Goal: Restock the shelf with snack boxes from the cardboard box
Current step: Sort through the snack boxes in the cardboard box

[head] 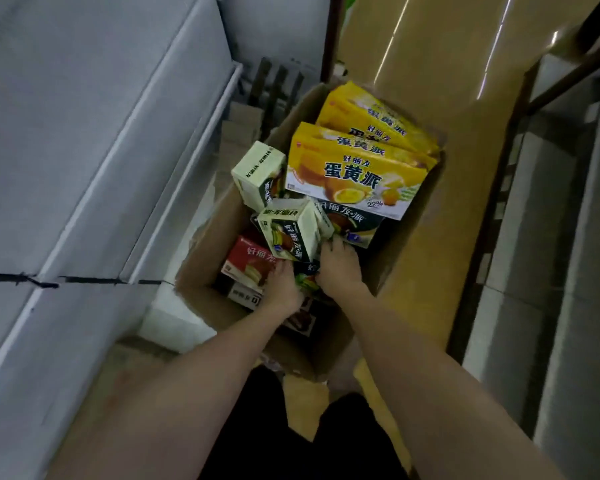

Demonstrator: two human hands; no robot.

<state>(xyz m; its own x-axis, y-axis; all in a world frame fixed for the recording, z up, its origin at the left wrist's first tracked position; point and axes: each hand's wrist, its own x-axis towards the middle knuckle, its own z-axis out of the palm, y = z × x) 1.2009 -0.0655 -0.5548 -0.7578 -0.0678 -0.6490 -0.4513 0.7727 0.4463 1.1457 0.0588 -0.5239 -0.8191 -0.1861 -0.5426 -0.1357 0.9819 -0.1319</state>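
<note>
Hands down in the cardboard box (406, 230): that is the whole of it from the head view, the only view there is. The box stands open on the tan floor, just beside the grey shelf (84, 133) that runs along its left side, and everything else is best placed from that box. At its far end lie the yellow snack boxes (354, 174), stacked flat and overlapping. Toward its middle sit two pale green boxes (260, 174), tipped on their sides, with a dark box (354, 220) partly under them. At its near left corner is a red box (253, 261). The left hand (283, 285) rests on the near edge of that red box, fingers bent down over it; whether it has a real grip I cannot tell. The right hand (338, 268) reaches in beside the nearer pale green box, fingers curled down among the packs and touching them, but what it holds, if anything, is hidden. I judge this to be the picking step: both hands are sorting for a box to lift, and nothing has left the carton yet. The next move calls for a firm hold on one box, a straight lift clear of the loosely tilted neighbours, then a turn to the left toward the shelf, which shows no stock on the part in view.
</note>
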